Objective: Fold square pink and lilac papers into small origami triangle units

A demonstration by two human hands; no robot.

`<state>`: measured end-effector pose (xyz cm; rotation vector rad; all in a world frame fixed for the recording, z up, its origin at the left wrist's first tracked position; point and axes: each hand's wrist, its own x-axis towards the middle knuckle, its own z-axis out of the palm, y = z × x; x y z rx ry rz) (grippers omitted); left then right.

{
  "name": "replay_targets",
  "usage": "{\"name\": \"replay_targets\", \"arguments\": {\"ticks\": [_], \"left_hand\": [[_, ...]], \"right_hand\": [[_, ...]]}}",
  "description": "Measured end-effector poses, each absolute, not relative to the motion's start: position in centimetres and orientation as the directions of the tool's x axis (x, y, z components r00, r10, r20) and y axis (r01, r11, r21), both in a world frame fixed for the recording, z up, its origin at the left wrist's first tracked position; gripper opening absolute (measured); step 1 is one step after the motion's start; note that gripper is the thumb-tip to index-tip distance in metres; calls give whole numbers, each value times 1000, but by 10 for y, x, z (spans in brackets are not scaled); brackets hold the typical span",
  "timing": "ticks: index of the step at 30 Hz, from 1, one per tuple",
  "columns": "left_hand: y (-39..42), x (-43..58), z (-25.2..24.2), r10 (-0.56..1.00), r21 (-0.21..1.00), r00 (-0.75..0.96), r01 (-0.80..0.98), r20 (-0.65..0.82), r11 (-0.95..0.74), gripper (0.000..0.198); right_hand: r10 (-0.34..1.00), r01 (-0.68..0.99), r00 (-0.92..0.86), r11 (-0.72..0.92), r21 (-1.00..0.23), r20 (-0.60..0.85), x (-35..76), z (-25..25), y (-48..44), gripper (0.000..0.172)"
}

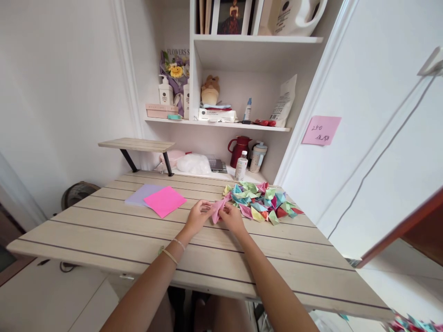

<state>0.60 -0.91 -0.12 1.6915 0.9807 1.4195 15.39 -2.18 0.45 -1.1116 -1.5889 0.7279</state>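
Between my two hands is a folded pink paper piece (217, 213), pointed at its ends, held just above the table. The fingers of my left hand (199, 216) pinch its left side. On the other side, my right hand (233, 217) grips the right edge, its thumb and fingers partly hiding the paper. Just beyond my right hand lies a pile of folded paper boats (261, 203) in green, blue, yellow, pink and red. Left of my hands rest bright pink paper sheets (165, 201), overlapping lilac paper sheets (138, 195).
A clear bottle (241, 167), a red jug (238, 151) and a tumbler (258, 157) stand behind the pile. A small raised shelf (138, 145) stands at the back left of the slatted table (114, 235). More folded paper (411, 323) lies low at right.
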Motion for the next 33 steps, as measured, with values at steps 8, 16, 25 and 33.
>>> {"name": "replay_targets", "arguments": {"ticks": [8,16,25,33], "left_hand": [[-23,9,6,857,856,259,159,445,-492,23],[-22,9,1,864,860,304,201,401,-470,23],[-11,7,-2,929,937,124,-20,349,-349,20],[-10,6,5,954,945,98,-201,283,-259,22]], "right_hand": [[893,459,-29,411,-788,449,153,7,-26,14],[890,535,-91,422,-732,447,157,10,-25,20],[944,166,-32,330,-929,329,155,8,-23,31],[961,-86,-74,262,-961,268,165,13,-20,33]]}}
